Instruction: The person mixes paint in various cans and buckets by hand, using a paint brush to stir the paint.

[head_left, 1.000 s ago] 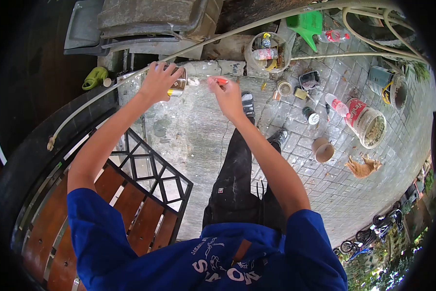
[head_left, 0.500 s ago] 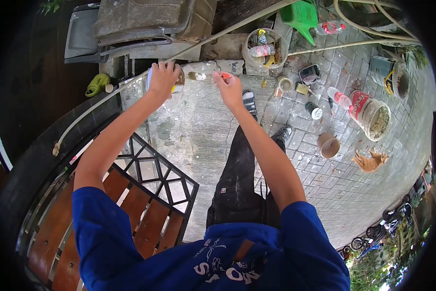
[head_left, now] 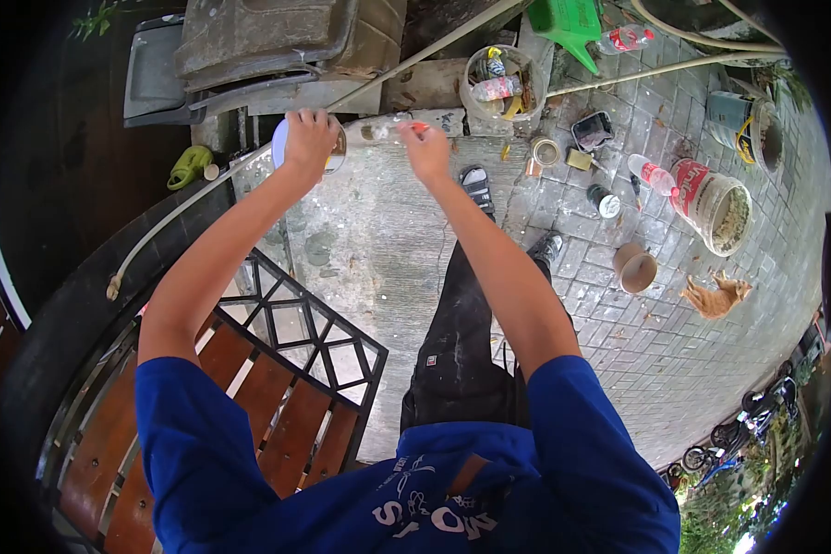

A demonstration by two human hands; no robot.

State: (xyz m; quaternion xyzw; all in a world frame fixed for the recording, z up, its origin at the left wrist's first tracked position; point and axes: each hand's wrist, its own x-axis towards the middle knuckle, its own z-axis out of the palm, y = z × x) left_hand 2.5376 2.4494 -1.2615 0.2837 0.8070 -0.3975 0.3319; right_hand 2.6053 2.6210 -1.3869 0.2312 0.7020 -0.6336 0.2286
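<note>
My left hand [head_left: 311, 143] is wrapped over a round paint can [head_left: 279, 145], which shows a pale disc-shaped end on the left and a brown label on the right. The can is tipped on its side above the pale concrete slab. In my right hand [head_left: 428, 153], a paintbrush [head_left: 415, 126] with an orange handle is pinched between the fingers. Its bristle end points left toward the can, apart from it and smeared by motion. What is inside the can is hidden.
A slatted bench [head_left: 221, 360] is at the lower left. A hose [head_left: 415, 66] crosses the back. On the paving right are a bucket of bottles [head_left: 505, 83], an open tin [head_left: 545, 151], a Vinilex bucket [head_left: 711, 205], a brown pot [head_left: 634, 268] and a lying cat [head_left: 716, 295].
The view has shifted slightly. My right hand and the paintbrush have moved a little up and left, while my left hand keeps its grip on the can.
</note>
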